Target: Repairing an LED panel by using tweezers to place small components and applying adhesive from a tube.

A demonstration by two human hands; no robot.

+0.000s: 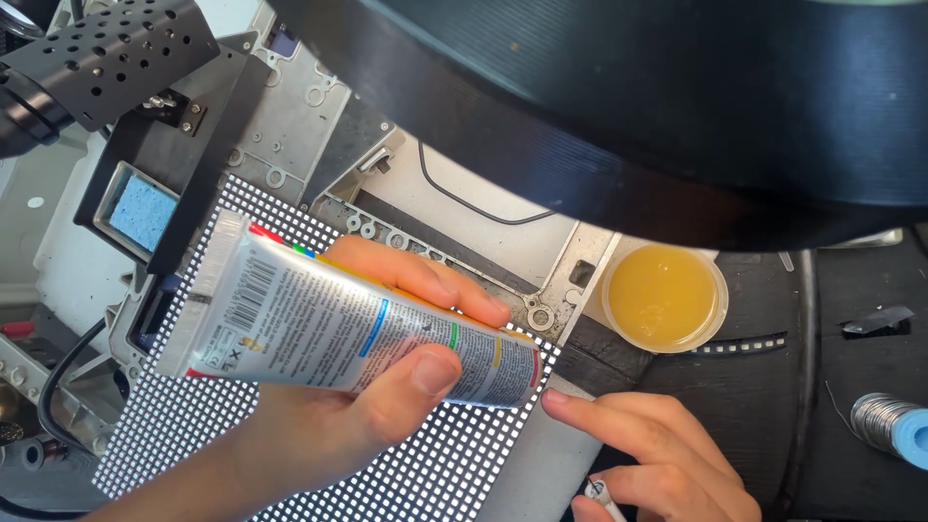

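The left hand (pixel 358 396) grips a tube (pixel 338 324) over the grid panel (pixel 425 464), cap end beside the right hand (pixel 657 464), which pinches a small pen (pixel 601 495). Nothing squeezed out yet, I'd judge.

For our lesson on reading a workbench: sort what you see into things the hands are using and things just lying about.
In use:
left hand gripping the squeeze tube
right hand, fingertip at the tube's end, holding a small pen-like tool
grid panel underneath

Lying about:
tub of yellow paste
solder spool
blue sponge
black cable
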